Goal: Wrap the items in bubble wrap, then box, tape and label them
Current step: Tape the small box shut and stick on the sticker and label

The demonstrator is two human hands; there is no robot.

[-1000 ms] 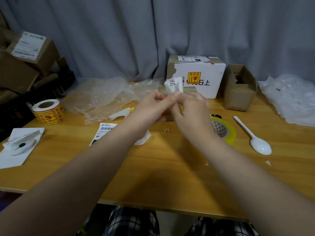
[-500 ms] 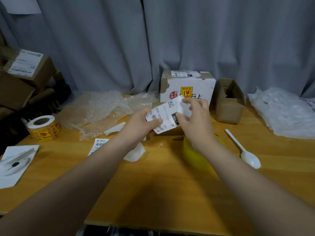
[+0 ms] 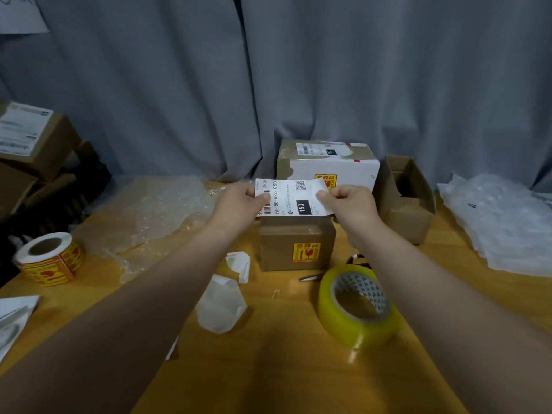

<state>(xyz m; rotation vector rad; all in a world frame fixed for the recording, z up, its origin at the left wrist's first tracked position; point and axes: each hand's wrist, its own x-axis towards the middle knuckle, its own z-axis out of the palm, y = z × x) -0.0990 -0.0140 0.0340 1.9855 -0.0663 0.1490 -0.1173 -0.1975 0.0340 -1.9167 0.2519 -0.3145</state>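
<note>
Now we pinch the white barcoded shipping label (image 3: pixel 294 198) between left hand (image 3: pixel 239 204) and right hand (image 3: pixel 348 204), just above the brown box (image 3: pixel 297 246) on the wooden table (image 3: pixel 283 369), grey curtain (image 3: pixel 328 85) beyond our fingers.

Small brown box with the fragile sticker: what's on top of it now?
A shipping label, pinched at its ends by the left hand and right hand, hangs over the small brown box. It hides most of the top, so whether it touches cannot be seen.

Left hand (image 3: pixel 239 201) and right hand (image 3: pixel 348 203) pinching shipping label (image 3: pixel 294 198) above small brown box (image 3: pixel 297 243), tape roll (image 3: pixel 357 309) nearby
</note>
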